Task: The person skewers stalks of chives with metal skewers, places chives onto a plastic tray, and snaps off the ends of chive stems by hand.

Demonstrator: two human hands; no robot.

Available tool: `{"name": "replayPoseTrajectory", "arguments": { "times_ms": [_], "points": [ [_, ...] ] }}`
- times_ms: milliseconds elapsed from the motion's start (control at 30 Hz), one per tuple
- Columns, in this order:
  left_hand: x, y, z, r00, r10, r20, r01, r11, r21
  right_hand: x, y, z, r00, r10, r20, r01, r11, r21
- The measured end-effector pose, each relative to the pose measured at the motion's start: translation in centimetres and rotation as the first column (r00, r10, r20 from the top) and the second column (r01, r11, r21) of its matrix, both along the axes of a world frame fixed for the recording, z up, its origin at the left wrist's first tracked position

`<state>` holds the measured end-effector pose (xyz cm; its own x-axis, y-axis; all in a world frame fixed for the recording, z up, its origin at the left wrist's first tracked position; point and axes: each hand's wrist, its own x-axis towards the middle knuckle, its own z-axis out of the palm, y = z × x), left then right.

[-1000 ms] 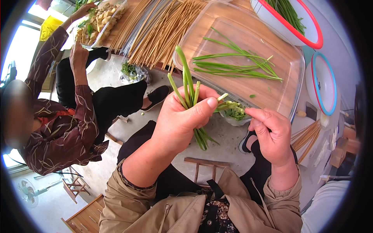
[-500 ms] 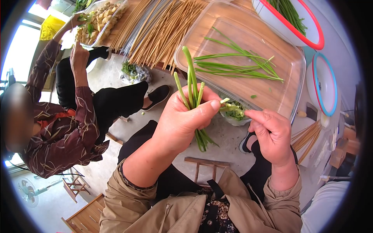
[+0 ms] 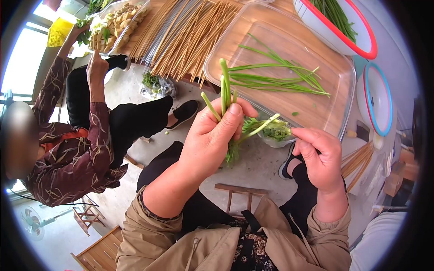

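My left hand [image 3: 210, 140] is closed around a small bunch of leafy green stalks [image 3: 224, 83]. Cut ends stick up above the fist, and leaves show beneath it. A paler stalk [image 3: 266, 124] slants out to the right of this hand. Close to its tip, the fingers of my right hand [image 3: 318, 156] are curled in a pinch beside some greens; what lies between them is too hard to make out. Behind the hands, a clear plastic tray [image 3: 334, 113] on the table carries several long green chives [image 3: 280, 81].
Left of the tray lie many wooden skewers [image 3: 194, 38]. A co-worker [image 3: 77, 149] sits at left, hands near a container of tan cubes [image 3: 122, 27]. At right stand a red-rimmed basin [image 3: 368, 34] and a blue-rimmed bowl [image 3: 384, 128]. Below the tray hangs a bag of greens [image 3: 276, 134].
The stalks in my left hand have tipped, and a pale stalk now points right from it. My right hand has shifted slightly right. The co-worker's hand has lifted leaves from the container.
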<state>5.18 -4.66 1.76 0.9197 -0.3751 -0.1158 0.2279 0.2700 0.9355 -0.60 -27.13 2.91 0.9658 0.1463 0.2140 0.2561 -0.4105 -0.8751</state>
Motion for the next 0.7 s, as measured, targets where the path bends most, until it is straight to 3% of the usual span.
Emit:
{"name": "replayPoseTrajectory", "arguments": {
  "times_ms": [133,200,267,333,700],
  "points": [
    [0.0,-0.2,0.6,0.999,-0.035,0.042,0.033,0.998,0.050,0.2,-0.2,-0.1,1.000,-0.018,-0.013,0.018,1.000,-0.004],
    [-0.1,-0.2,1.2,0.997,-0.071,-0.020,0.072,0.995,0.075,0.3,-0.2,-0.1,1.000,-0.018,-0.020,0.018,1.000,-0.025],
    [-0.4,-0.5,1.2,0.998,-0.039,-0.041,0.040,0.999,0.017,0.3,0.0,0.0,0.999,-0.009,-0.043,0.008,0.999,-0.032],
    [-0.4,-0.5,1.0,0.988,-0.046,-0.148,0.023,0.988,-0.154,0.3,0.1,-0.2,0.999,-0.002,-0.033,0.001,1.000,-0.031],
    [-0.3,-0.2,0.4,0.987,-0.101,-0.121,0.085,0.988,-0.131,0.4,0.4,-0.4,1.000,0.025,-0.013,-0.026,0.998,-0.060]
  ]
}}
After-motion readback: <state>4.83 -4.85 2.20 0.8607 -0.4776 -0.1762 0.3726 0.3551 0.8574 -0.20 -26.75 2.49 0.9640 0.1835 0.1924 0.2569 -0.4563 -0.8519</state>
